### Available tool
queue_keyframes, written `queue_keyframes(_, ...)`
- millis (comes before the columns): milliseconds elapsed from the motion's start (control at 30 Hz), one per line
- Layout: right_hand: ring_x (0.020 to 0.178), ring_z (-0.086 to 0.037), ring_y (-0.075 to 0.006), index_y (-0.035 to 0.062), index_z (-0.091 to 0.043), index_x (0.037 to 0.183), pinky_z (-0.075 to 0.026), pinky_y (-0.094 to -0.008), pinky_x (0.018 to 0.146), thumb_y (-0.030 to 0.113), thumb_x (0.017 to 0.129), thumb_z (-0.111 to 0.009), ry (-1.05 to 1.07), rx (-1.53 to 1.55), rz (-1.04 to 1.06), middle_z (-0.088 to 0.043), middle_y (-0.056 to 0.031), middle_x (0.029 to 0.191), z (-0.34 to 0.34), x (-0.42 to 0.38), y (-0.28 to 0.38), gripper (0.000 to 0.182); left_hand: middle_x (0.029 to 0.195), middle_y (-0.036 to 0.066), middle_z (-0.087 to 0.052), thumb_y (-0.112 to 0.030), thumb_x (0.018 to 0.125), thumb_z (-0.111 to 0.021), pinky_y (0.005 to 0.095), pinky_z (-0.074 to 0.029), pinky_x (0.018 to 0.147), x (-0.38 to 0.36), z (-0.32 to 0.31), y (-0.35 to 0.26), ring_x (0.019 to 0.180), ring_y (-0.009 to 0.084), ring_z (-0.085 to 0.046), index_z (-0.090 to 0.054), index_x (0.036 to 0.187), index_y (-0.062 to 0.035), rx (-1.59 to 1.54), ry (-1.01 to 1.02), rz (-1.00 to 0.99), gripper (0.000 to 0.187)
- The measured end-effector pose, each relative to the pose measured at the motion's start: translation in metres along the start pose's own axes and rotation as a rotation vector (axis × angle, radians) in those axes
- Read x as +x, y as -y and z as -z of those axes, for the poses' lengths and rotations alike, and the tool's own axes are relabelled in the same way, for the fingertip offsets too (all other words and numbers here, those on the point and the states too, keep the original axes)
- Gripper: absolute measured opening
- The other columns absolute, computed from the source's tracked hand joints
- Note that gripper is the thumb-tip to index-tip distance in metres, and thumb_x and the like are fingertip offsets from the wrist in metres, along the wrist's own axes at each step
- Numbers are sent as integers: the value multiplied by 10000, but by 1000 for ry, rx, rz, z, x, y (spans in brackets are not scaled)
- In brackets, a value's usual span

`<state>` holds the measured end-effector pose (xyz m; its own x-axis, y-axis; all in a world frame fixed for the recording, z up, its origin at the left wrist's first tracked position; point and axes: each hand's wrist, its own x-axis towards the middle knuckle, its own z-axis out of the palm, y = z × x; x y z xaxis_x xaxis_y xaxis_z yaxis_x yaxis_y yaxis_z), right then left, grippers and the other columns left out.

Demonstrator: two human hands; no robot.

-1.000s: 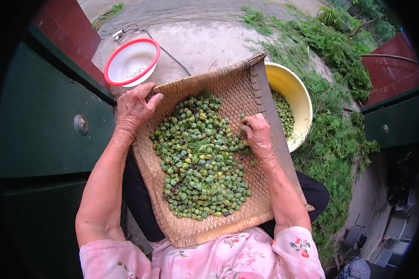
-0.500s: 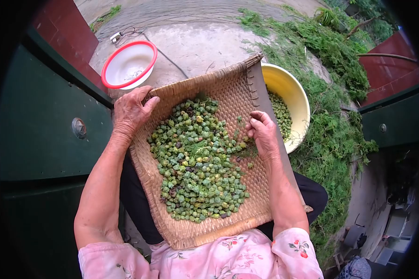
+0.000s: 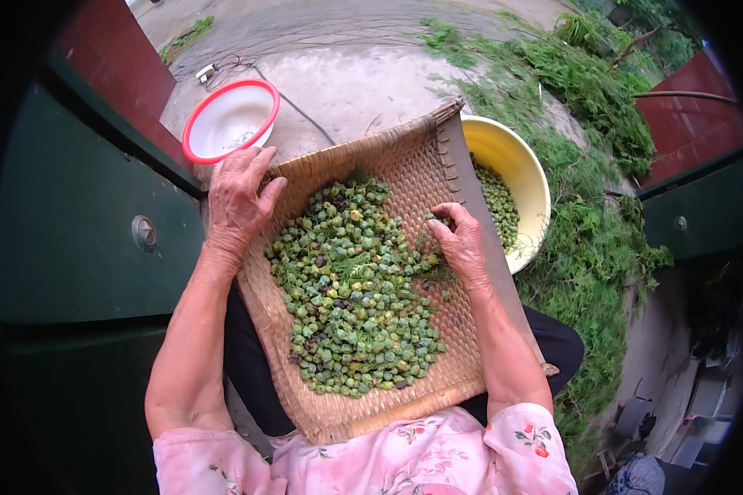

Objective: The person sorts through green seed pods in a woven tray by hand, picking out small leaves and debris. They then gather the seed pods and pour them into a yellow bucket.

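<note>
A woven basket tray [image 3: 462, 330] rests tilted on my lap, with a heap of small green seed cones [image 3: 359, 289] and some sprigs on it. My left hand [image 3: 243, 198] is at the tray's upper left edge, thumb apart from the fingers, which reach over the rim. Over the tray's right side, my right hand [image 3: 456, 235] is closed in a pinch, with a small green cone at the fingertips. Behind the tray's right edge stands a yellow basin [image 3: 532, 186] with more green cones inside.
A white basin with a red rim [image 3: 233, 122] stands on the concrete at the upper left, near a cable [image 3: 293, 107]. Cut green branches [image 3: 586, 247] cover the ground to the right. Green and red doors [image 3: 82, 214] flank both sides.
My right hand has moved slightly left and up, and its fingertips now pinch a cone. My left hand has shifted a little up and right along the rim.
</note>
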<state>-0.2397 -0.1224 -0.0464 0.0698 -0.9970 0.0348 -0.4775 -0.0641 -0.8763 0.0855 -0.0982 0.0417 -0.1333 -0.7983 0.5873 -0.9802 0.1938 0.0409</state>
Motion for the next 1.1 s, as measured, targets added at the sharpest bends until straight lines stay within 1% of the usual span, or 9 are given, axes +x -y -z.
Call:
queue_keyframes(33, 698, -549, -128, 32, -623, 936, -465, -292, 631, 74, 764, -667, 13, 48, -50, -591, -44, 797, 2, -4, 2, 183, 984, 108, -653, -194, 775, -705, 354, -499, 814, 2, 4, -7, 902, 269, -627, -657, 1044, -73, 57, -86, -91, 299)
queue_keyframes(133, 683, -515, -71, 35, -613, 953, -444, -231, 599, 86, 798, -664, 92, 233, -140, -584, -5, 760, 10, -21, 25, 171, 968, 107, -654, -114, 791, -687, 331, -523, 739, -9, 8, -67, 818, 217, -637, -633, 1088, -61, -326, -92, 63, 306)
queue_keyframes(200, 692, -520, -74, 34, -608, 963, -444, -226, 602, 79, 808, -656, 140, 329, -159, -586, -10, 782, 12, -35, 41, 168, 974, 105, -656, -89, 824, -664, 274, -535, 633, -27, 6, -119, 736, 134, -628, -604, 1127, -36, -813, 136, 288, 314)
queue_keyframes(333, 721, -558, -112, 9, -593, 974, -463, -255, 621, 59, 807, -654, 169, 191, 1, -595, -53, 862, 18, -72, 44, 185, 883, 66, -641, -140, 865, -651, 208, -512, 536, -51, -1, -174, 633, 78, -590, -573, 1152, 8, -1285, 575, 598, 332)
queue_keyframes(500, 743, -566, -137, 24, -593, 982, -464, -274, 642, 51, 801, -657, 201, 162, -82, -593, -65, 859, 29, -101, 48, 194, 657, 26, -606, -144, 891, -592, 224, -467, 474, -67, -10, -180, 531, 71, -563, -649, 923, 11, -1145, 660, 471, 169)
queue_keyframes(600, 733, -562, -149, 29, -594, 984, -461, -279, 646, 47, 796, -655, 208, 122, -60, -588, -75, 853, 30, -108, 43, 198, 643, 28, -602, -133, 877, -601, 233, -455, 462, -74, -15, -183, 515, 68, -551, -638, 910, 14, -1023, 685, 419, 156)
queue_keyframes(767, 765, -585, -262, 17, -577, 956, -468, -339, 676, 12, 769, -640, 200, 14, 137, -577, -127, 858, 37, -113, 37, 197, 694, 187, -577, -154, 849, -574, 467, -445, 576, -70, -6, -190, 664, 389, -584, -539, 730, -11, -765, 678, 149, 189)
queue_keyframes(967, 789, -586, -274, 7, -561, 939, -478, -366, 712, -24, 775, -608, -20, -179, 185, -556, -137, 858, 64, -89, 18, 173, 806, 174, -609, -91, 820, -579, 399, -486, 651, -70, -7, -189, 746, 329, -626, -600, 910, -12, -992, 727, 174, 121)
queue_keyframes(1100, 854, -598, -273, 12, -583, 997, -495, -341, 787, -33, 769, -590, -208, -296, 130, -579, -149, 934, 94, -42, -2, 232, 1148, 175, -581, 4, 762, -601, 340, -465, 886, -74, -17, -188, 1044, 307, -583, -559, 1159, 5, -1121, 541, 81, 399)
